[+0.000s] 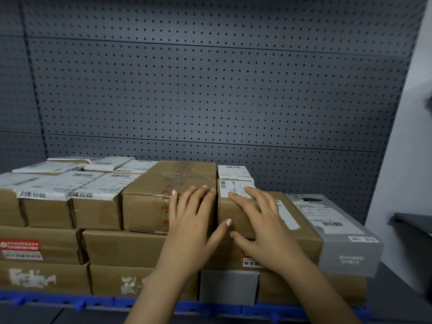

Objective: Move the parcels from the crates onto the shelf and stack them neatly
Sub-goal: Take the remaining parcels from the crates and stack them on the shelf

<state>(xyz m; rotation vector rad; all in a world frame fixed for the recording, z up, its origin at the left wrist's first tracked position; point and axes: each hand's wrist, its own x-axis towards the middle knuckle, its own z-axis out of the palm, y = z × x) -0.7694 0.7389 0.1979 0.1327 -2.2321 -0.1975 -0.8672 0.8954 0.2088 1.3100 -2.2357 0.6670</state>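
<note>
single view, head-worn wide-angle camera: it faces forward and slightly down at the parcels stacked on the shelf, from close range, so that the left hand and right hand enter from the lower edge. the pegboard panel behind fills the upper half, its seams bowed by the lens.

The left grip and the right grip are bare hands with slim, long fingers. Their nails are fairly long, rounded and coated in a pale pink gloss. The left forearm and right forearm are uncovered as far as the view reaches.
</note>
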